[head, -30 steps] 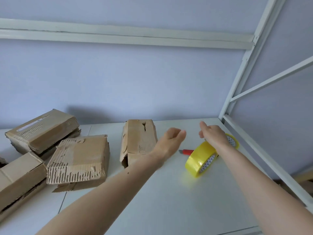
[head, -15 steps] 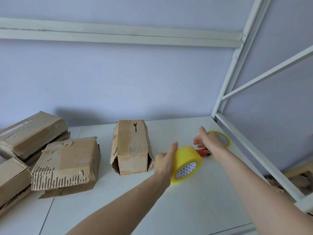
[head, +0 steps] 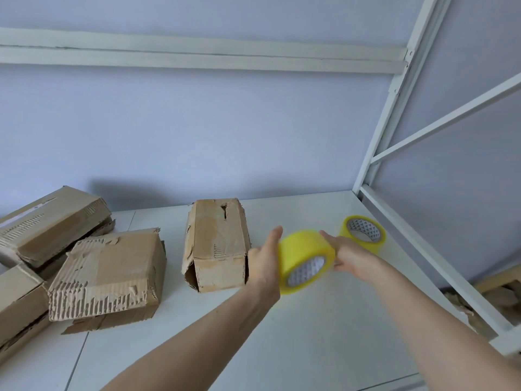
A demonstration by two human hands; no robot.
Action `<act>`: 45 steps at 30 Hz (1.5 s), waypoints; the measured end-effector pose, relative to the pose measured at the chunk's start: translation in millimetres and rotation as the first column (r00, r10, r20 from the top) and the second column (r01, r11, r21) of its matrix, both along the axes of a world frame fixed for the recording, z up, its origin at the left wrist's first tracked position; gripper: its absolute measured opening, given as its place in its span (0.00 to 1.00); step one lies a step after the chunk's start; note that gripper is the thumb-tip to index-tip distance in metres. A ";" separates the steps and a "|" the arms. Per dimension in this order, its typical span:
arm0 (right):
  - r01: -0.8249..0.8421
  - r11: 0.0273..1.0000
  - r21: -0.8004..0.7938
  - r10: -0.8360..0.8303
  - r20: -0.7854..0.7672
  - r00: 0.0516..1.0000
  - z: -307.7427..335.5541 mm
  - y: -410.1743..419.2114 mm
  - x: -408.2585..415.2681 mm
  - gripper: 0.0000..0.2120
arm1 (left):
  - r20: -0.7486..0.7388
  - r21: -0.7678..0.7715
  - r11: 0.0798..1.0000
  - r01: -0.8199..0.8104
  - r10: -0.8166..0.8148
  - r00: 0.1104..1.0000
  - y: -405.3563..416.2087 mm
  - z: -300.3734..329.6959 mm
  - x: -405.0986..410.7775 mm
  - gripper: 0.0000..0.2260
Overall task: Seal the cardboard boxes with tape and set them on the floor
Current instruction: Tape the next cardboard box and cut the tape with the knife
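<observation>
A yellow tape roll hangs just above the white table, held between both hands. My left hand grips its left side with the fingers pointing up. My right hand pinches its right edge, thumb on top. A small worn cardboard box lies on the table just left of my left hand, its near end flaps loose. A torn cardboard box lies further left. Two more boxes are piled at the left edge.
A second yellow tape roll lies flat on the table behind my right hand. A white metal frame runs along the table's right side. Cardboard scraps lie lower down beyond the frame at the right.
My left hand has carried the tape roll up and to the right. My right hand came back from the red cutter and took hold of the roll's right edge. The cutter is now hidden.
</observation>
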State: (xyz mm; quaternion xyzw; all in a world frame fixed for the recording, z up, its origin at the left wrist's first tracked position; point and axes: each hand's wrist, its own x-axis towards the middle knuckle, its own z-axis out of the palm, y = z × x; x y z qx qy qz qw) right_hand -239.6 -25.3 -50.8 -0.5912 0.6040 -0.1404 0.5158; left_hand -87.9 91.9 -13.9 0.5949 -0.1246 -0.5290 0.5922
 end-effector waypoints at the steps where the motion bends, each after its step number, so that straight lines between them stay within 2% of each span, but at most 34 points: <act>1: -0.026 0.999 -0.043 0.026 -0.005 1.000 -1.4 3.4 1.1 0.12 | -0.102 -0.102 0.994 -0.024 0.013 0.995 -4.0 15.4 3.4 0.13; 2: -0.040 0.997 -0.073 0.041 0.017 0.999 -1.6 6.2 3.1 0.12 | -0.179 -0.217 0.975 -0.043 0.003 0.984 -10.1 37.1 8.8 0.10; 3: -0.024 0.995 -0.092 0.030 0.060 0.998 0.2 8.5 6.3 0.18 | -0.215 -0.302 0.951 -0.068 0.001 0.977 -17.1 62.8 16.0 0.11; 5: 0.085 0.995 -0.061 -0.072 0.194 0.978 10.4 8.9 12.9 0.26 | -0.166 -0.390 0.918 -0.066 0.001 0.986 -22.6 111.2 28.0 0.11; 7: 0.161 0.986 0.037 -0.164 0.358 0.919 29.9 4.8 22.1 0.27 | -0.091 -0.416 0.909 -0.037 -0.001 0.996 -18.4 143.0 36.4 0.11; 9: 0.169 0.976 0.137 -0.215 0.488 0.846 54.2 3.5 31.7 0.31 | -0.067 -0.441 0.896 -0.055 0.028 0.997 -18.2 149.9 47.2 0.11; 13: -0.004 0.960 0.280 -0.198 0.688 0.698 86.5 10.4 56.7 0.46 | -0.049 -0.383 0.920 -0.088 0.074 0.996 -11.5 139.6 64.7 0.10; 15: -0.011 0.954 0.298 -0.214 0.709 0.672 93.4 13.6 69.8 0.47 | -0.041 -0.345 0.932 -0.112 0.105 0.994 -10.8 127.7 72.8 0.09; 18: 0.045 0.951 0.305 -0.254 0.691 0.677 96.0 14.8 82.2 0.39 | -0.060 -0.303 0.939 -0.161 0.149 0.987 -8.3 113.1 83.9 0.13; 21: 0.118 0.958 0.261 -0.263 0.639 0.723 93.5 14.8 89.8 0.16 | -0.059 -0.266 0.946 -0.187 0.177 0.982 -5.2 100.8 93.2 0.22; 23: 0.164 0.965 0.202 -0.254 0.593 0.764 91.6 14.8 95.6 0.07 | -0.023 -0.246 0.952 -0.182 0.182 0.983 0.2 95.4 95.6 0.24; 24: 0.181 0.970 0.159 -0.240 0.571 0.785 91.4 14.3 99.0 0.07 | -0.008 -0.249 0.955 -0.161 0.164 0.986 2.3 92.5 96.0 0.26; 26: 0.245 0.968 0.053 -0.235 0.535 0.812 93.8 10.5 104.5 0.08 | 0.015 -0.241 0.965 -0.104 0.111 0.994 10.0 88.1 95.3 0.36; 28: 0.355 0.935 -0.010 -0.287 0.567 0.772 101.5 2.3 105.2 0.11 | 0.064 -0.199 0.978 -0.056 0.070 0.995 13.4 78.9 96.6 0.47; 29: 0.397 0.916 -0.050 -0.297 0.579 0.759 106.1 -4.2 104.1 0.12 | 0.137 -0.183 0.983 -0.016 0.041 0.990 14.7 74.3 96.8 0.49; 30: 0.400 0.908 -0.123 -0.270 0.557 0.785 110.7 -10.6 103.4 0.14 | 0.228 -0.168 0.985 0.037 0.003 0.974 19.9 73.5 95.0 0.48; 32: 0.284 0.913 -0.292 -0.142 0.426 0.894 118.1 -18.3 104.9 0.15 | 0.362 -0.150 0.977 0.150 -0.087 0.928 36.7 76.5 86.8 0.43; 34: 0.104 0.929 -0.355 0.000 0.280 0.960 122.3 -22.9 110.5 0.14 | 0.381 -0.123 0.961 0.250 -0.186 0.906 50.0 75.8 80.0 0.34; 37: -0.168 0.890 -0.424 0.219 0.075 0.973 126.6 -23.0 123.4 0.12 | 0.389 -0.084 0.931 0.354 -0.297 0.872 62.5 70.1 72.8 0.20; 38: -0.248 0.858 -0.449 0.277 -0.003 0.961 126.8 -22.0 128.5 0.12 | 0.388 -0.055 0.933 0.355 -0.308 0.869 66.5 68.4 68.9 0.19; 40: -0.366 0.787 -0.497 0.339 -0.148 0.929 124.1 -19.4 139.4 0.13 | 0.387 0.015 0.949 0.314 -0.295 0.874 71.5 62.7 62.8 0.30; 42: -0.316 0.757 -0.571 0.295 -0.133 0.946 119.3 -20.6 148.3 0.14 | 0.357 0.032 0.954 0.297 -0.289 0.889 76.7 57.3 60.0 0.37; 43: -0.231 0.756 -0.612 0.242 -0.067 0.968 118.6 -23.3 151.3 0.15 | 0.324 0.034 0.953 0.303 -0.297 0.898 79.9 56.7 60.0 0.36; 45: -0.125 0.741 -0.659 0.182 0.018 0.983 120.4 -29.9 157.4 0.15 | 0.216 0.030 0.959 0.282 -0.281 0.935 85.1 50.7 59.1 0.27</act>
